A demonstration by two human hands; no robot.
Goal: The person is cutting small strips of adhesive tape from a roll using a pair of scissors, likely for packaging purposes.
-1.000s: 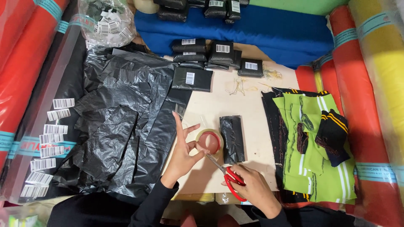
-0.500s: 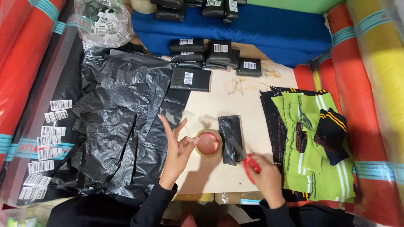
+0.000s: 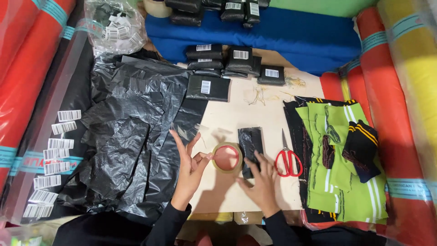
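Left of the red-handled scissors lie crumpled black plastic bags; right, green striped knit pieces; beyond, a blue fabric roll.

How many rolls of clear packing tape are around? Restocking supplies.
2: one roll of clear packing tape between left hand and right hand; another at the top edge, cropped.

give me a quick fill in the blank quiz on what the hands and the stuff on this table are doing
1. The left hand touches the round roll of brown ____ lying flat on the pale table.
2. The right hand presses on a small flat packet wrapped in ____ plastic.
3. The scissors with ____ handles lie on the table, held by neither hand.
4. The scissors lie between the wrapped packet and the stack of ____ striped fabric pieces.

Missing words: tape; black; red; green
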